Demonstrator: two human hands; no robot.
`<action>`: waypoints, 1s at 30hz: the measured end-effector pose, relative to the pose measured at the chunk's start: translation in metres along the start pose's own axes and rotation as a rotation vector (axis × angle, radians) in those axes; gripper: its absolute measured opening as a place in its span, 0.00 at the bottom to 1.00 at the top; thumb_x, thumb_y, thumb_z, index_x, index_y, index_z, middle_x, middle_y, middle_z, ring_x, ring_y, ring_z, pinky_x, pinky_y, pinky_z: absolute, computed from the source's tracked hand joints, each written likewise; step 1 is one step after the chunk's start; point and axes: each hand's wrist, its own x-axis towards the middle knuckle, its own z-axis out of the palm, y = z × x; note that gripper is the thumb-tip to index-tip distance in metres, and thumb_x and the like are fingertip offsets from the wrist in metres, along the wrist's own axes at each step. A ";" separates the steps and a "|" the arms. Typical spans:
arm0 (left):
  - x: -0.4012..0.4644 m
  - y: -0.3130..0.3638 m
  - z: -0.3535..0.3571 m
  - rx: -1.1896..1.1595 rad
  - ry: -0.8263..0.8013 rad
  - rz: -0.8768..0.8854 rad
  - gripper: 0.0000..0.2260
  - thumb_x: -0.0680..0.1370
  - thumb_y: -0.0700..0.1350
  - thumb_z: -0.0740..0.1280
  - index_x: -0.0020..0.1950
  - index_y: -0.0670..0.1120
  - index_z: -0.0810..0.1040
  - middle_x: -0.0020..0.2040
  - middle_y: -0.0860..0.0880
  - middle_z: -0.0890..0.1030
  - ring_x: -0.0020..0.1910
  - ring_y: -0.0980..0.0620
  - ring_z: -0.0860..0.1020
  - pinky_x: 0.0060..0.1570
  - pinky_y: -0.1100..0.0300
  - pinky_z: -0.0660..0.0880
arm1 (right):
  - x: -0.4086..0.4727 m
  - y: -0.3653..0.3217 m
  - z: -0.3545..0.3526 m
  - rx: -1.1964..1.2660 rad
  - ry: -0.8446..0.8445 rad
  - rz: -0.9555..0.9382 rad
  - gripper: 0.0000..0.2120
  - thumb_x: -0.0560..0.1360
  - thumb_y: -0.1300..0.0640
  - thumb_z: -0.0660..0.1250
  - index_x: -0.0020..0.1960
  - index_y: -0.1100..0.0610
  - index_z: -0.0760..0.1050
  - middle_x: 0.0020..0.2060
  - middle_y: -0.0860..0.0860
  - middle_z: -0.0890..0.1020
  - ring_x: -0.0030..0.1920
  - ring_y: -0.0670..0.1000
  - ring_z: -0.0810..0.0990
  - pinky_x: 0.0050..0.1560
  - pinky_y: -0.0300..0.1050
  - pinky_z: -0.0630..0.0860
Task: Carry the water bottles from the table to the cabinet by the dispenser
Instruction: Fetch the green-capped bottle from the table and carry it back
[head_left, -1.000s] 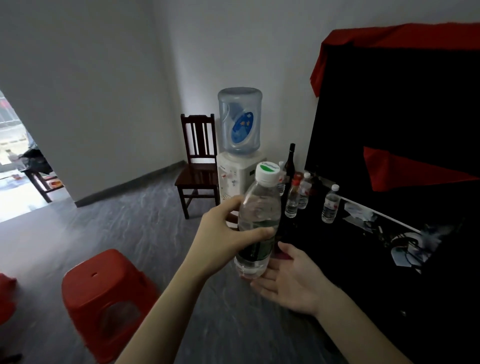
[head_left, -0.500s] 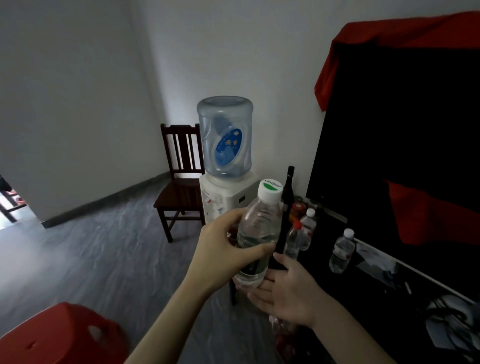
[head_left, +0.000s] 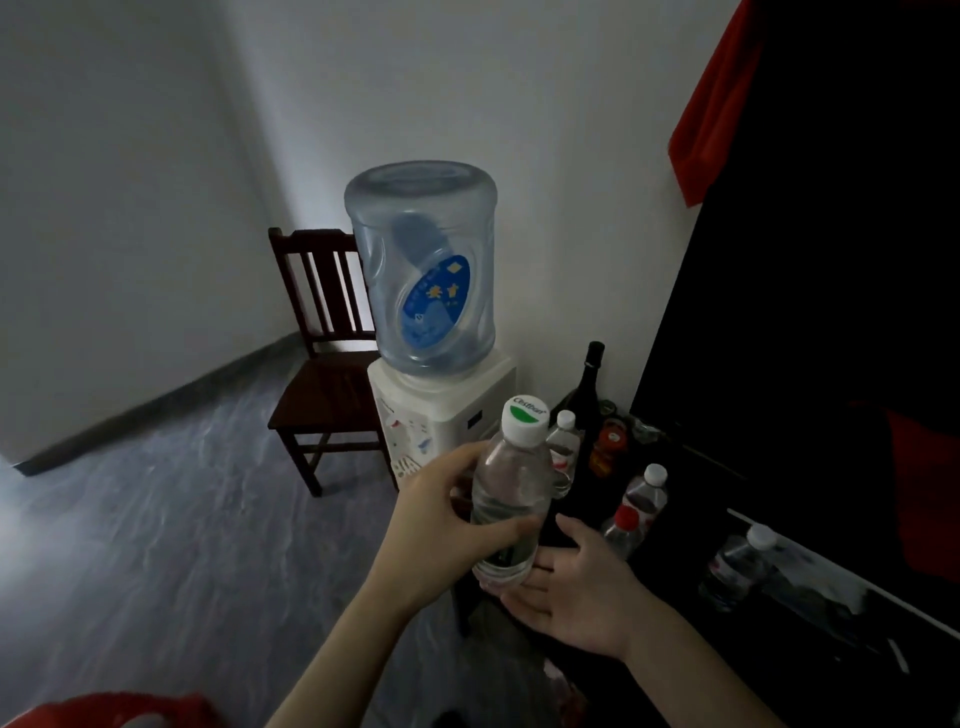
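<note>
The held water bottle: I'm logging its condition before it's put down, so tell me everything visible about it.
The water bottle is clear ribbed plastic with a white cap bearing a green mark, closed, roughly upright. The left hand wraps its body; the right hand cups open beneath its base. It hangs before the water dispenser.

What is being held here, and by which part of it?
A clear water bottle with a white and green cap. The left hand wraps its middle; the right hand, open palm up, cups its base.
</note>
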 end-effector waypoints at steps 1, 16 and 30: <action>0.014 -0.012 -0.002 -0.005 -0.017 0.000 0.25 0.67 0.43 0.82 0.59 0.59 0.79 0.54 0.66 0.82 0.52 0.66 0.81 0.46 0.76 0.74 | 0.013 -0.008 0.003 0.014 0.013 -0.002 0.33 0.79 0.39 0.55 0.66 0.67 0.74 0.59 0.66 0.81 0.63 0.63 0.78 0.54 0.52 0.76; 0.171 -0.158 0.009 0.012 -0.377 0.008 0.26 0.63 0.53 0.84 0.59 0.55 0.82 0.52 0.62 0.84 0.51 0.64 0.82 0.46 0.72 0.75 | 0.160 -0.068 0.016 0.280 0.286 -0.001 0.33 0.81 0.38 0.52 0.63 0.67 0.76 0.57 0.67 0.82 0.65 0.65 0.77 0.53 0.52 0.75; 0.182 -0.266 0.085 0.206 -0.682 -0.024 0.28 0.67 0.66 0.75 0.64 0.61 0.75 0.57 0.63 0.82 0.56 0.64 0.80 0.53 0.55 0.80 | 0.257 -0.046 -0.034 0.513 0.514 0.028 0.29 0.82 0.39 0.50 0.66 0.60 0.75 0.56 0.61 0.80 0.60 0.60 0.77 0.60 0.56 0.71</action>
